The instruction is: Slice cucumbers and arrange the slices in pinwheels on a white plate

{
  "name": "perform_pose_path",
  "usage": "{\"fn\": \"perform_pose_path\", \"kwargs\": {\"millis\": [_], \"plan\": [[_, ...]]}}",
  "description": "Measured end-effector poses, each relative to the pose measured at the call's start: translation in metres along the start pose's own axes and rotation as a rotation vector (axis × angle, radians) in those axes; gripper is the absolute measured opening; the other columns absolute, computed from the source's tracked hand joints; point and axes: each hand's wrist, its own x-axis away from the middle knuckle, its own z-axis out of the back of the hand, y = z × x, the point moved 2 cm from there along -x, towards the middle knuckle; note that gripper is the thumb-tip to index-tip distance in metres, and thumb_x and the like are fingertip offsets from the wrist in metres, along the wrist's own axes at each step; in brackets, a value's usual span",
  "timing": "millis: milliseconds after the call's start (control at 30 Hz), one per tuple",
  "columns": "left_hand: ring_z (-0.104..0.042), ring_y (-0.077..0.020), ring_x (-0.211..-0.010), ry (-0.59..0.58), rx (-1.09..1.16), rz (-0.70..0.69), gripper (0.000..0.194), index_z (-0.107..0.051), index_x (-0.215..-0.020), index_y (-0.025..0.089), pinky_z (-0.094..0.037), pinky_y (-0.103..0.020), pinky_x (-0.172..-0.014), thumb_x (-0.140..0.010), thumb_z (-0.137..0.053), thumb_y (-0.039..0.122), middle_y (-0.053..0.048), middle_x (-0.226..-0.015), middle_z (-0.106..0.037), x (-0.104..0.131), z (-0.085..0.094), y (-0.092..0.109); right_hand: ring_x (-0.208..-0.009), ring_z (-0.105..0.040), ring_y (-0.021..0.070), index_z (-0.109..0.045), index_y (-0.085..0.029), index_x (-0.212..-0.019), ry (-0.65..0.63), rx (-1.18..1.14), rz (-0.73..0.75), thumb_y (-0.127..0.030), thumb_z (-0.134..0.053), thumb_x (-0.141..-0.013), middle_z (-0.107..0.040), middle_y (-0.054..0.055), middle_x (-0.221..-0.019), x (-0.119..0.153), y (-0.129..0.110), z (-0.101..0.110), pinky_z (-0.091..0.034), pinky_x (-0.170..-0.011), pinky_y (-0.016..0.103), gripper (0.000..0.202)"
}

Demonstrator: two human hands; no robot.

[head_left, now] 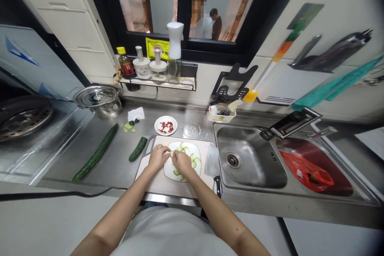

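A white square plate [171,173] lies on the pale cutting board [153,184], with thin green-edged cucumber slices [194,161] arranged around it. My left hand [159,157] is over the plate's left edge, thumb and forefinger pinched at a small cucumber slice. Close beside it, my right hand [182,161] is over the middle of the plate with its fingers drawn together; what they hold is hidden. A cleaver [212,161] rests on the board's right side. Left of the board lie a cut cucumber [138,149] and a long whole cucumber [96,154].
Behind the board is a small plate of red pieces [166,126]. Cucumber scraps [129,127] lie near a white tissue [136,113]. A lidded steel pot [102,102] stands back left. The sink [250,160] is at right, below a wall knife rack [282,84].
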Motion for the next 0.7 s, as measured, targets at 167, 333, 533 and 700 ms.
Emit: {"fn": "perform_pose_path", "kwargs": {"millis": [167, 333, 533, 700], "plan": [[-0.054, -0.0221, -0.09, -0.003, 0.003, 0.003, 0.016, -0.072, -0.091, 0.021, -0.04, -0.034, -0.085, -0.078, -0.064, 0.025, -0.005, -0.083, -0.058, -0.001, -0.001, -0.002, -0.084, -0.061, 0.0165, -0.061, -0.022, -0.099, 0.009, -0.002, 0.03, -0.026, -0.038, -0.094, -0.069, 0.004, -0.094, 0.006, 0.003, -0.004, -0.032, -0.064, 0.025, 0.023], [-0.054, -0.0219, -0.091, 0.022, 0.013, 0.002, 0.02, -0.072, -0.096, 0.022, -0.041, -0.034, -0.085, -0.079, -0.061, 0.024, -0.005, -0.084, -0.057, 0.003, -0.002, -0.002, -0.093, -0.06, 0.0173, -0.059, -0.023, -0.109, 0.006, 0.009, 0.063, -0.025, -0.04, -0.092, -0.068, 0.005, -0.105, 0.016, 0.007, -0.007, -0.034, -0.07, 0.026, 0.026], [-0.053, -0.0205, -0.092, -0.011, 0.03, -0.057, 0.024, -0.074, -0.101, 0.025, -0.042, -0.034, -0.087, -0.083, -0.058, 0.027, -0.005, -0.091, -0.055, 0.004, -0.003, -0.004, -0.097, -0.06, 0.0179, -0.059, -0.023, -0.11, 0.008, 0.036, 0.09, -0.027, -0.041, -0.092, -0.067, 0.005, -0.106, 0.019, 0.008, -0.01, -0.036, -0.072, 0.026, 0.026], [-0.053, -0.021, -0.092, -0.016, 0.026, -0.042, 0.024, -0.074, -0.101, 0.026, -0.042, -0.034, -0.085, -0.081, -0.061, 0.03, -0.005, -0.091, -0.055, 0.005, -0.004, -0.006, -0.095, -0.06, 0.0189, -0.059, -0.022, -0.111, 0.019, 0.049, 0.096, -0.028, -0.041, -0.093, -0.067, 0.006, -0.105, 0.018, 0.008, -0.012, -0.037, -0.072, 0.027, 0.026]]}}
